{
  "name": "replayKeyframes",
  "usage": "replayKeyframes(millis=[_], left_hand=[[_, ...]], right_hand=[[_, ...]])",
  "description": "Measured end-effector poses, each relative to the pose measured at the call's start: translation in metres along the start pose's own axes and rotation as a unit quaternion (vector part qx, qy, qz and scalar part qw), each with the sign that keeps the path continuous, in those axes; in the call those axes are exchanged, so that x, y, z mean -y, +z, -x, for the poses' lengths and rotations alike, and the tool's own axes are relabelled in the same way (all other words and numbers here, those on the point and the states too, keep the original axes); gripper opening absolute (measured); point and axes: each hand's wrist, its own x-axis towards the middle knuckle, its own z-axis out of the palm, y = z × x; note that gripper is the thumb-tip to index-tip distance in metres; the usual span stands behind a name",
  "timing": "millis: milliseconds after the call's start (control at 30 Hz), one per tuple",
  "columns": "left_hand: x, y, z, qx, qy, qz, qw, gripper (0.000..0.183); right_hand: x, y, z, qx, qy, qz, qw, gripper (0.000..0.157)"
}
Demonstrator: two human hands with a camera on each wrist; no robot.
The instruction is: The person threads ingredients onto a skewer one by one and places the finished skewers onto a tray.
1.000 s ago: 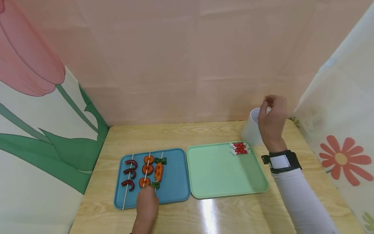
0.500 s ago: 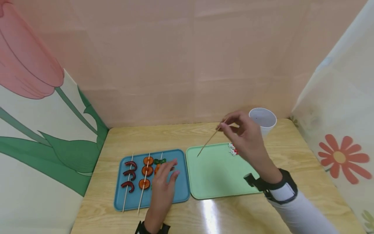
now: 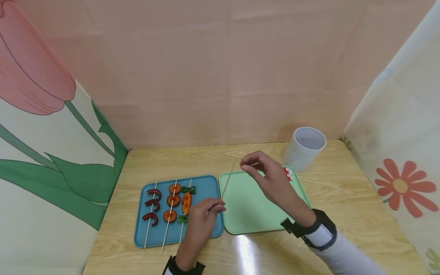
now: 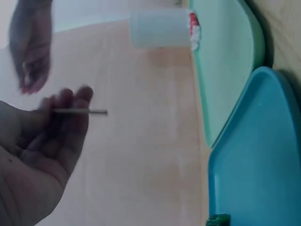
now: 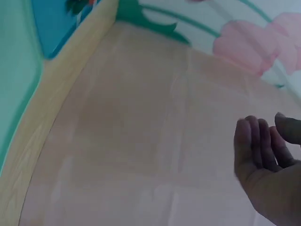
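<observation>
My left hand [image 3: 201,221] pinches a thin wooden skewer [image 3: 228,181] between thumb and fingers above where the two trays meet. The skewer slants up and away. In the left wrist view, a short end of the skewer [image 4: 96,111] pokes out past the fingertips. My right hand [image 3: 266,179] hovers over the green tray [image 3: 254,214], its bent fingertips just right of the skewer's upper end. Nothing shows between the fingers of the right hand [image 5: 268,155] in the right wrist view. Small red-and-white pieces [image 3: 288,173] lie in the green tray's far right corner, partly hidden by the right hand.
A blue tray [image 3: 213,183] on the left bears three loaded skewers: curved dark-red pieces [image 3: 153,194], round orange slices [image 3: 173,200], and an orange piece [image 3: 186,203] between green bits. A white cup [image 3: 299,152] stands behind the green tray. Printed cloth walls edge the wooden table [image 3: 206,154].
The right hand came from the cup leftward with a skewer, which the left hand now holds. The left hand left the loaded skewers, moving right; the right fingers have let go.
</observation>
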Motion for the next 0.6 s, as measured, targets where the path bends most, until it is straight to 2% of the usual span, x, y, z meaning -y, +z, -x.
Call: replayKeyframes(millis=[67,133,200,267,367,467,600], left_hand=[[0.003,-0.002,0.002,0.002,-0.028,0.050,0.9984,0.011],[0.005,-0.004,0.003,-0.006,-0.045,0.083,0.9956,0.011],[0.008,-0.006,0.004,-0.014,-0.051,0.102,0.9934,0.011],[0.010,-0.008,0.004,-0.022,-0.048,0.116,0.9918,0.012],[0.012,-0.011,0.004,-0.035,-0.044,0.124,0.9907,0.013],[0.014,-0.014,0.005,-0.044,-0.043,0.124,0.9904,0.012],[0.017,-0.015,0.006,-0.044,-0.055,0.126,0.9895,0.012]], right_hand=[[-0.017,-0.005,-0.001,-0.014,-0.016,0.103,0.994,0.013],[-0.040,-0.011,-0.003,-0.021,-0.036,0.187,0.982,0.012],[-0.067,-0.017,-0.003,-0.008,-0.039,0.245,0.969,0.012],[-0.097,-0.023,-0.001,0.023,-0.027,0.292,0.956,0.013],[-0.140,-0.031,0.007,0.080,0.004,0.346,0.935,0.015],[-0.176,-0.035,0.016,0.112,0.032,0.385,0.916,0.016],[-0.204,-0.036,0.027,0.120,0.056,0.400,0.907,0.016]])
